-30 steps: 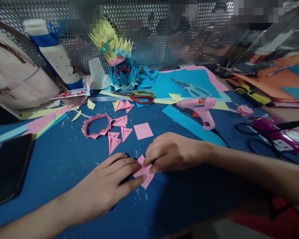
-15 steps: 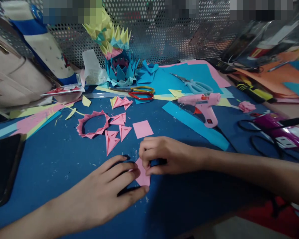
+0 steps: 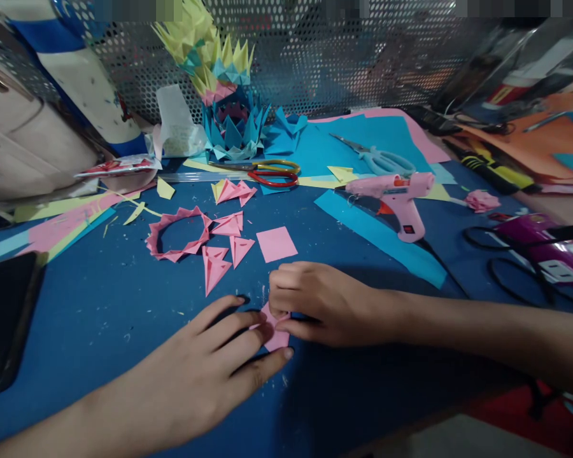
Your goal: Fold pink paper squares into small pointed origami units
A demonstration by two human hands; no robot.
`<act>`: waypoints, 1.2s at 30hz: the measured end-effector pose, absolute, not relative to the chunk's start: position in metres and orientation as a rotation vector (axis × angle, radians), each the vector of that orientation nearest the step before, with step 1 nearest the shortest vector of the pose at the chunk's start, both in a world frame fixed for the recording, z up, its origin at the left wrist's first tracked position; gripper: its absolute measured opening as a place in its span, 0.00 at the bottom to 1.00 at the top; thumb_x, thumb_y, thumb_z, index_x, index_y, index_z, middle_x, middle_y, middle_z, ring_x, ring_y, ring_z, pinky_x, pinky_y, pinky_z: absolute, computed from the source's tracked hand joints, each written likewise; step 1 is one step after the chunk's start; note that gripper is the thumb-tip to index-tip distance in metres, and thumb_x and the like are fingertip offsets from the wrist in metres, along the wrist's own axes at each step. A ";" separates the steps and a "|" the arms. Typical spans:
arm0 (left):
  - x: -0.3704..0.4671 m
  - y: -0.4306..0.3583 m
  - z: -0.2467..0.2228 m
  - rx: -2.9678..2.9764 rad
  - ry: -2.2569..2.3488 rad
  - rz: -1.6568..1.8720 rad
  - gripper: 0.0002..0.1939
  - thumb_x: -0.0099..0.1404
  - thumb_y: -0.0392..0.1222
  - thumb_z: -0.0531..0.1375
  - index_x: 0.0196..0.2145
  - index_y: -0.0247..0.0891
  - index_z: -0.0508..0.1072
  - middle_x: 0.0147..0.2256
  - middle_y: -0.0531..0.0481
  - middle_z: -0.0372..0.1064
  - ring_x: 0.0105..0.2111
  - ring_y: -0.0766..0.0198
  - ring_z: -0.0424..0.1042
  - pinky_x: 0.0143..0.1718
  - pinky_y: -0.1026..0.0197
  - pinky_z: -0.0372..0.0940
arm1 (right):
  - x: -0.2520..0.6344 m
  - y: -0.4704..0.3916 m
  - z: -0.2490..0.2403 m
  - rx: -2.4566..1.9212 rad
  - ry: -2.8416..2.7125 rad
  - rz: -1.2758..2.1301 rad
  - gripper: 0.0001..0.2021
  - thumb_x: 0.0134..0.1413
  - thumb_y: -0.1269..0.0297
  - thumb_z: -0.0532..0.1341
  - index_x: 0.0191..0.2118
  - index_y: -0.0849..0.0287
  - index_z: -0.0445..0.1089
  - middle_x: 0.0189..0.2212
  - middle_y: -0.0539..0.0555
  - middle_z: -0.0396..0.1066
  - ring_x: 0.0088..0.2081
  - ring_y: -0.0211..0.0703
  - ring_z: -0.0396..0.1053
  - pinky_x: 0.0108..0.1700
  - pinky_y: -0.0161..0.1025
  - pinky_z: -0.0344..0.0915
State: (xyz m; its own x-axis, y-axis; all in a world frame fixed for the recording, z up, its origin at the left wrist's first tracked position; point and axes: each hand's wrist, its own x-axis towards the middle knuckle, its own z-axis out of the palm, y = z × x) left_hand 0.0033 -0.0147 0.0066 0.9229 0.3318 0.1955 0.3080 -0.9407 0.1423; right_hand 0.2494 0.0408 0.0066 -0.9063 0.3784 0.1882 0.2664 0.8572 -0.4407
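A small folded piece of pink paper lies on the blue tabletop between my hands. Spread and nearly flat, the fingers of my left hand press its left and near edges against the table. My right hand is closed, its fingers curled and its thumb pinching at the paper's upper right part, which they cover. Just beyond lies a flat pink paper square. To its left are several folded pink triangles and a spiky pink paper ring.
A pink glue gun rests on a blue strip. Behind are red-and-yellow scissors, light blue scissors and a spiky paper model. A dark phone-like slab lies left; a purple power strip and cable lie right.
My right fingers have curled lower over the pink paper, and my left thumb has slid slightly right along its near edge. The view has shifted slightly.
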 end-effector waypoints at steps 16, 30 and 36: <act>0.004 -0.015 0.007 2.964 0.517 0.423 0.20 0.78 0.33 0.46 0.60 0.38 0.70 0.48 0.45 0.70 0.52 0.54 0.66 0.65 0.47 0.44 | 0.247 0.038 0.010 -0.528 -2.867 0.515 0.10 0.69 0.64 0.52 0.38 0.60 0.69 0.35 0.54 0.66 0.35 0.43 0.61 0.39 0.41 0.57; 0.003 -0.015 0.008 2.976 0.509 0.445 0.19 0.77 0.34 0.48 0.59 0.37 0.70 0.47 0.44 0.71 0.52 0.55 0.67 0.65 0.45 0.49 | 0.246 0.036 0.009 -0.573 -2.902 0.510 0.09 0.68 0.64 0.55 0.38 0.60 0.69 0.36 0.55 0.66 0.36 0.43 0.61 0.40 0.41 0.58; 0.002 -0.015 0.010 2.969 0.514 0.431 0.18 0.77 0.33 0.49 0.59 0.38 0.70 0.47 0.45 0.71 0.52 0.55 0.67 0.66 0.45 0.47 | 0.245 0.036 0.009 -0.571 -2.885 0.482 0.09 0.67 0.65 0.55 0.37 0.60 0.69 0.35 0.54 0.66 0.35 0.44 0.61 0.39 0.41 0.57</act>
State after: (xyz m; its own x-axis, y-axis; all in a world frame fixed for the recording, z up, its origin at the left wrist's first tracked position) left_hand 0.0021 -0.0149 0.0099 0.9030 0.3426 0.2593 0.3148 -0.9383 0.1433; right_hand 0.2454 0.0355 0.0094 -0.9140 0.3946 0.0938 0.3427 0.8750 -0.3420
